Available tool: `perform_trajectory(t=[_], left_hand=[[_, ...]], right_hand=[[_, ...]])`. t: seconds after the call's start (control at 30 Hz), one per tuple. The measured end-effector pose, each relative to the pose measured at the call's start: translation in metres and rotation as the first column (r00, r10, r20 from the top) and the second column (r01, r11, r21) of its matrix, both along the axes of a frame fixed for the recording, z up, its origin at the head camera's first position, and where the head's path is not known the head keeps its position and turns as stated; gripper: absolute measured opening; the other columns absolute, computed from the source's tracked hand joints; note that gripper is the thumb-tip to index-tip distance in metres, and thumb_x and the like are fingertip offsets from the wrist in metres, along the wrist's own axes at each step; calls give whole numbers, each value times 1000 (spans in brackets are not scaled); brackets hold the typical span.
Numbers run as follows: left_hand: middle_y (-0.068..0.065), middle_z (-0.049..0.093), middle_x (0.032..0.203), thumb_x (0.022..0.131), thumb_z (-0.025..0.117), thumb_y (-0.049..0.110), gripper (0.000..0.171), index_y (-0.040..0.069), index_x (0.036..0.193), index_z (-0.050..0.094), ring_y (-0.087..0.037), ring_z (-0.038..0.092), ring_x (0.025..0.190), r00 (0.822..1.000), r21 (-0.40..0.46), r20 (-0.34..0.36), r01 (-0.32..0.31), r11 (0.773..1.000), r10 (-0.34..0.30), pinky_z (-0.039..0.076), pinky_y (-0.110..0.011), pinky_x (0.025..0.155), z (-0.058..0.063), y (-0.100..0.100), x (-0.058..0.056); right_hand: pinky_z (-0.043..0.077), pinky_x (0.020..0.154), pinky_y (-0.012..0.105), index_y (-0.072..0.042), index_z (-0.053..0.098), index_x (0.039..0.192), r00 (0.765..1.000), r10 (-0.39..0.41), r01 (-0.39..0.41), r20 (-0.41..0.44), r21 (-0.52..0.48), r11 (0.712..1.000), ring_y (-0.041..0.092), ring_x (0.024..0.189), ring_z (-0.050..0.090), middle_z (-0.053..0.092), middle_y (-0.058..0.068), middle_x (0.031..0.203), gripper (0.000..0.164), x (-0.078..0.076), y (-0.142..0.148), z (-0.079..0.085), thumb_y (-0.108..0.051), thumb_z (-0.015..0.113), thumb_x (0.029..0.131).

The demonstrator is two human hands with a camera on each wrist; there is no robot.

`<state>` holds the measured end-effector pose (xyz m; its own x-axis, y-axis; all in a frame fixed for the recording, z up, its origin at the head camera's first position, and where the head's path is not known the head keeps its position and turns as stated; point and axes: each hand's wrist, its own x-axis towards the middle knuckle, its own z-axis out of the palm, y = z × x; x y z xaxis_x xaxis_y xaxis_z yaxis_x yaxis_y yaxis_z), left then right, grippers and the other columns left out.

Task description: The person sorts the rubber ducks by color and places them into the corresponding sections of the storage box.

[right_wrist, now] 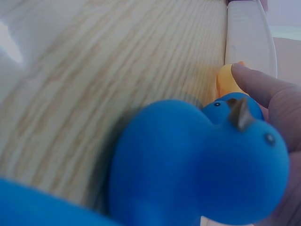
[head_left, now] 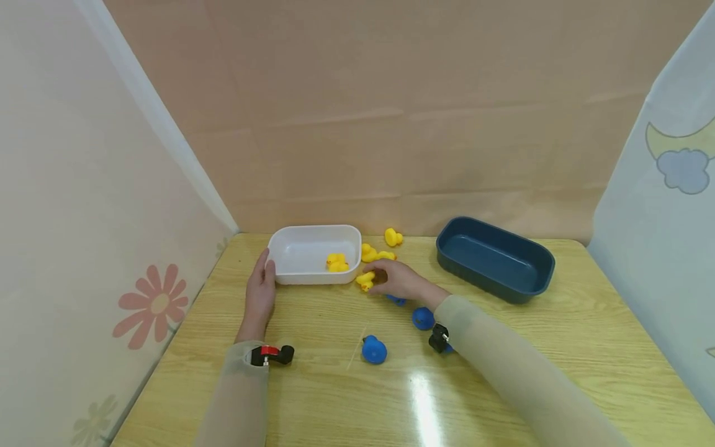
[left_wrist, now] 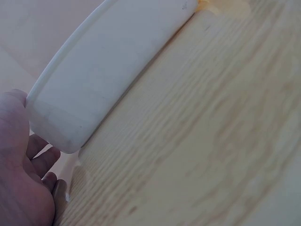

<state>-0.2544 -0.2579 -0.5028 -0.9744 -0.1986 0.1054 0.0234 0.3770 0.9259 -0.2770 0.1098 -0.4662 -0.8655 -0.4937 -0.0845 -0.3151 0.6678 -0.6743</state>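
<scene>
Left hand (head_left: 260,297) grips white tray (head_left: 304,279), yellow ducks (head_left: 337,266) inside; right hand (head_left: 401,280) pinches another duck (head_left: 365,279); loose yellow ones (head_left: 391,236), blue ducks (head_left: 375,351) remain outside

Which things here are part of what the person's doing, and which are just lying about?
In the job, it seems:
White oblong plastic tub, left hand at its end
Small yellow toy duck at the right hand
Other yellow ducks in and beside the tub

Perhaps just lying about:
Blue toy ducks
Dark blue oblong plastic tub
</scene>
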Motion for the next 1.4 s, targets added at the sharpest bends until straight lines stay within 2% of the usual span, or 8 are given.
perform_trajectory(t=[0.47, 0.77, 1.1, 1.3, 1.4], left_hand=[[-4, 30, 180, 118, 37, 57, 67, 27, 177, 28, -28, 21, 167, 1000, 5, 5, 4, 1000, -4, 17, -50, 135, 0, 1, 0], [-4, 31, 180, 118, 38, 58, 68, 27, 177, 28, -28, 22, 167, 1000, 13, 1, 6, 1000, -6, 19, -50, 135, 0, 2, 1], [-5, 31, 180, 118, 38, 56, 67, 24, 177, 29, -29, 23, 167, 1000, 9, -2, 3, 1000, -3, 19, -50, 135, 1, 1, 1], [-6, 31, 180, 119, 38, 55, 67, 24, 177, 29, -28, 22, 167, 1000, 3, -8, 7, 1000, -7, 18, -50, 135, 1, 2, 0], [-6, 31, 180, 119, 38, 55, 67, 24, 177, 28, -28, 22, 167, 1000, 7, -5, 8, 1000, -8, 18, -51, 135, 0, 1, 0]], right_hand=[[54, 103, 41, -17, 73, 130, 1000, -17, 17, -15, 4, 1000, 18, 108, 63, 71, -3, 122, 37, 4, -3, 1, -24, 89, 98], [55, 99, 41, -19, 73, 125, 999, -32, 32, -24, 0, 999, 18, 106, 64, 72, -4, 119, 34, 6, 0, 4, -30, 89, 97], [53, 110, 51, -22, 74, 129, 996, -73, 71, -47, -40, 997, 25, 121, 65, 72, 1, 130, 36, 7, 6, 12, -35, 87, 98], [48, 116, 54, -15, 73, 131, 994, -90, 82, -62, -124, 989, 33, 126, 64, 71, 5, 130, 39, 10, 9, 24, -31, 86, 99], [47, 118, 54, -12, 72, 132, 992, -99, 86, -72, -166, 982, 33, 125, 64, 71, 6, 129, 39, 11, 10, 29, -28, 85, 100]])
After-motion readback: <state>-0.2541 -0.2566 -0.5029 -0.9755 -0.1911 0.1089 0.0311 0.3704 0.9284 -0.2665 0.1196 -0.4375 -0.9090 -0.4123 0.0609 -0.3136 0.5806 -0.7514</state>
